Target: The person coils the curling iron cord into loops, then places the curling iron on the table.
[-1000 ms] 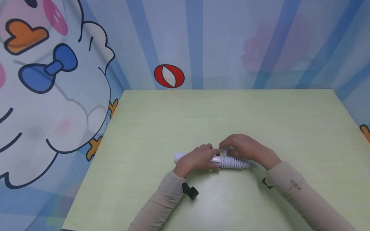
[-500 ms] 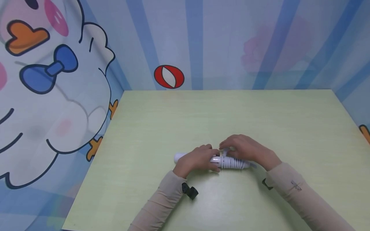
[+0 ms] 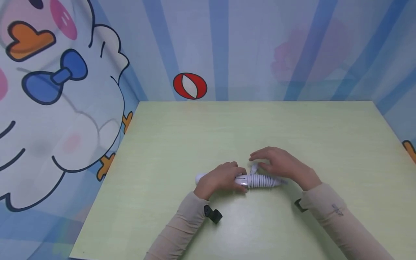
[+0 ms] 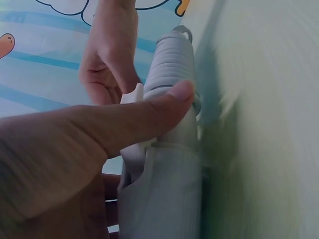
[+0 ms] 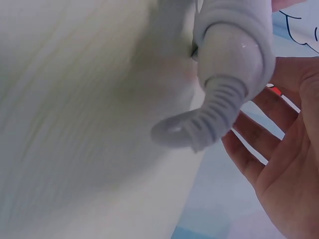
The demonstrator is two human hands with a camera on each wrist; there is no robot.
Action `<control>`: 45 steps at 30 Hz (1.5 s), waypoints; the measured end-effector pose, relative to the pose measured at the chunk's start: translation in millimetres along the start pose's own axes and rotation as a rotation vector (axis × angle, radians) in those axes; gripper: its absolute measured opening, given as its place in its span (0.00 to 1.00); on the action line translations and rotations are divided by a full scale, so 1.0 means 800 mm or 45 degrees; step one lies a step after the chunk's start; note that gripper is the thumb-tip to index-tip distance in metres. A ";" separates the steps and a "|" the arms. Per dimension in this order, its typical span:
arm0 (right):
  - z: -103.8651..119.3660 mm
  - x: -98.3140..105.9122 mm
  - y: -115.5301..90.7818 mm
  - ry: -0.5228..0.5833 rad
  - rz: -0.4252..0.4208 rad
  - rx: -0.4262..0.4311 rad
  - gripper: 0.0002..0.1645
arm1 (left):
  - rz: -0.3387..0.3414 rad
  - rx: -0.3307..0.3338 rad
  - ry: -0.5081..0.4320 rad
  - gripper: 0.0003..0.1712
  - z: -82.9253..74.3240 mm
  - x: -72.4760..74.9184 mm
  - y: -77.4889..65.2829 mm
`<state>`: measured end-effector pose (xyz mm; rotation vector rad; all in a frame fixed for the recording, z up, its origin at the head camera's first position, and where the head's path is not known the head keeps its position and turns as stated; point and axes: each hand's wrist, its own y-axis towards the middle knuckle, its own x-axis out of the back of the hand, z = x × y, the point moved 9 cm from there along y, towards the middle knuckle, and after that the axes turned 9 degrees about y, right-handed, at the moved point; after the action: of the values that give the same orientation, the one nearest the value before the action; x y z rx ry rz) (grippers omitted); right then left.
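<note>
A long white appliance (image 3: 241, 180), shaped like a curling iron, lies across the table, its white cord (image 3: 264, 181) wound in tight coils around the right part. My left hand (image 3: 221, 180) grips its middle; in the left wrist view the thumb (image 4: 172, 102) lies across the top. A small white piece, seemingly the plug (image 3: 254, 169), sticks out beside the coils. My right hand (image 3: 282, 164) is just beyond the coils, fingers loosely bent and spread, thumb close to that piece. In the right wrist view the ribbed cord sleeve (image 5: 219, 104) ends in a bent cord loop (image 5: 169, 132).
The pale green table (image 3: 195, 133) meets a blue striped wall (image 3: 250, 50) at the back. A cartoon bird (image 3: 81, 144) is printed on the left wall. A black wrist camera (image 3: 213, 214) sits on the left sleeve.
My right hand has lifted slightly back and to the right, its fingertips drawing away from the small white piece, which now shows more. The left hand keeps its grip in place.
</note>
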<state>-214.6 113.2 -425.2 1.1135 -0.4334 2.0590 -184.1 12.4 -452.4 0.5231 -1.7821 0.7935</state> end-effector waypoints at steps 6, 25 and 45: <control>0.003 -0.017 0.001 0.048 0.103 0.019 0.14 | 0.005 -0.016 -0.036 0.22 0.001 -0.002 0.002; -0.003 -0.026 0.002 -0.112 0.103 0.008 0.10 | -0.033 -0.084 0.021 0.22 -0.007 0.005 -0.002; -0.005 -0.020 -0.006 -0.003 0.127 0.026 0.11 | 0.045 -0.075 0.016 0.22 -0.013 0.013 -0.009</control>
<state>-207.8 111.4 -441.3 1.1270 -0.4793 2.1529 -175.6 15.1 -438.7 0.4478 -1.8017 0.7649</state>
